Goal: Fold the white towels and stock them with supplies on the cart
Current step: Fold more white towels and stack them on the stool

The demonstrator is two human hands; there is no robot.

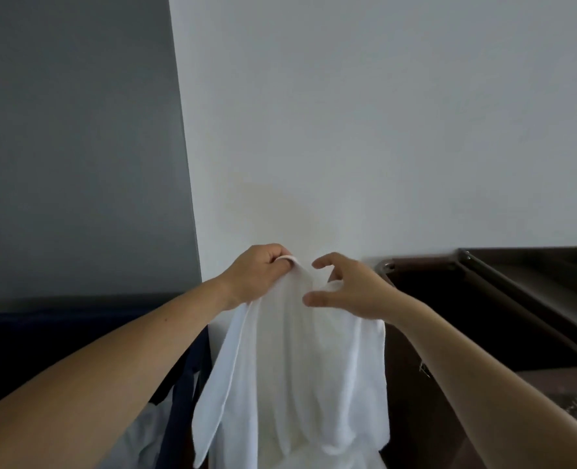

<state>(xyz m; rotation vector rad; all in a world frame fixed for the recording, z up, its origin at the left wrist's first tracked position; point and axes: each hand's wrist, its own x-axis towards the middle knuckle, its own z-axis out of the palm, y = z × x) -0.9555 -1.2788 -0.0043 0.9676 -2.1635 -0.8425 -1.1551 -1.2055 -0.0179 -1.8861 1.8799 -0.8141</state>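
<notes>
I'm holding the towel edge in curled left hand fingers, right hand spread wide, aiming to pinch the far corner level before folding.

Dim, flat light; soft focus; wide-angle bending at edges.
</notes>
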